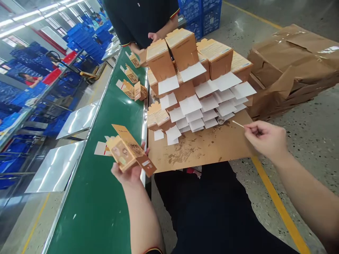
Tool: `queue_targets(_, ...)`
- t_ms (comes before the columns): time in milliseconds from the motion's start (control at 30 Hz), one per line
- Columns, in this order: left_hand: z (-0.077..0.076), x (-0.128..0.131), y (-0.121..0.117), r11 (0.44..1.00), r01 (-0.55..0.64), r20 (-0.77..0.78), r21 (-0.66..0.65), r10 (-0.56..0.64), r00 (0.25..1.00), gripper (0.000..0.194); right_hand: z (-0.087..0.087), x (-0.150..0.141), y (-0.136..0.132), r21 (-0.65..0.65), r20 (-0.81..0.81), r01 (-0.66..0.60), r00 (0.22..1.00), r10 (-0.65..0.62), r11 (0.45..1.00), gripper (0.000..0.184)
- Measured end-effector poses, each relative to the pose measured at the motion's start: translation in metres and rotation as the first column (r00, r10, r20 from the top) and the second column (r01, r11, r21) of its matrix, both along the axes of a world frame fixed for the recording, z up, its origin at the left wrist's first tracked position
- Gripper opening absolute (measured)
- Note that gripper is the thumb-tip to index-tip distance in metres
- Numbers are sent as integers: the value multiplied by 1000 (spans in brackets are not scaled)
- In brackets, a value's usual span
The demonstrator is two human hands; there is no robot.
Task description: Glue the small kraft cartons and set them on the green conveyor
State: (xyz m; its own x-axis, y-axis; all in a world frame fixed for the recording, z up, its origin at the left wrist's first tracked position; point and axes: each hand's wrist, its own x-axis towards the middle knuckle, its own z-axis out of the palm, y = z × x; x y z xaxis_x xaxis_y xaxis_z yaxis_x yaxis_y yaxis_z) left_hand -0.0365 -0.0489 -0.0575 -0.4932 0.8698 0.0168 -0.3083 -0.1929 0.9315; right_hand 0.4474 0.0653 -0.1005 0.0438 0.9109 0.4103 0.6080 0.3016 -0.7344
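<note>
Over the near edge of the green conveyor belt (92, 204), my left hand (129, 173) is closed around a brown printed carton (124, 151) with its flaps standing out. My right hand (266, 139) pinches a thin cotton swab (238, 124), its white tip pointing left over the cardboard sheet (212, 144). Ahead of both hands rises a stack of brown cartons (182, 46), with white flaps (190, 105) sticking out towards me. A small round container (220, 120) sits at the foot of the stack, left of the swab.
Several more cartons (129, 76) lie farther along the belt. Across from me stands a co-worker (143, 21) with hands by the cartons. A large brown-wrapped bundle (293, 77) is on the floor at right. Blue crates (201, 17) stand behind.
</note>
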Motion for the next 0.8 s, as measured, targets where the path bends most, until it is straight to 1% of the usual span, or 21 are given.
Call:
queue_targets(33,-14,10,-8,1000,-5,71,15,4,997,92,0,-1,12,-51,39,-10,999,12,999,11)
queue_targets(100,-41,31,-18,1000,6,203,-1,-6,979,99,1,-9,34,-147,98,-48,993,63,988,11)
queue_targets(167,-60,47,-21,997,52,331,-50,-32,943,100,1,-19,54,-207,152,-88,981,121,974,16)
queue_targets(200,-66,53,-22,994,75,384,-78,-39,923,96,0,-24,62,-226,182,-106,972,149,968,20)
queue_targets(233,-70,57,-23,991,88,419,-103,-37,907,88,0,-28,69,-242,216,-121,961,175,963,24)
queue_targets(300,-72,62,-27,987,80,424,-137,-15,906,74,-1,-30,77,-268,284,-142,934,219,953,28)
queue_targets(333,-72,64,-28,986,74,394,-146,-10,919,71,-1,-29,79,-268,304,-145,926,226,952,29)
queue_targets(400,-71,67,-29,984,73,278,-162,-26,960,73,-2,-23,76,-248,309,-149,924,224,957,25)
queue_targets(467,-72,71,-27,979,70,113,-190,-49,992,82,-5,-20,62,-200,265,-143,944,194,969,17)
queue_targets(500,-74,74,-25,978,51,27,-204,-46,999,88,-7,-21,51,-177,222,-148,957,186,973,12)
queue_targets(567,-79,81,-18,976,-24,-123,-217,-3,992,100,-15,-35,22,-147,94,-210,970,225,967,9)
queue_targets(633,-85,87,-12,971,-113,-216,-209,67,974,108,-25,-61,-13,-136,-50,-366,931,363,920,16)
queue_targets(700,-89,92,-7,963,-159,-253,-217,102,962,108,-38,-95,-46,-123,-108,-501,865,491,857,19)
queue_targets(767,-90,94,-4,956,-163,-269,-243,95,958,101,-51,-126,-69,-88,-87,-540,841,534,837,22)
queue_targets(800,-90,95,-4,954,-152,-277,-259,77,958,97,-56,-138,-76,-75,-60,-544,839,541,836,24)
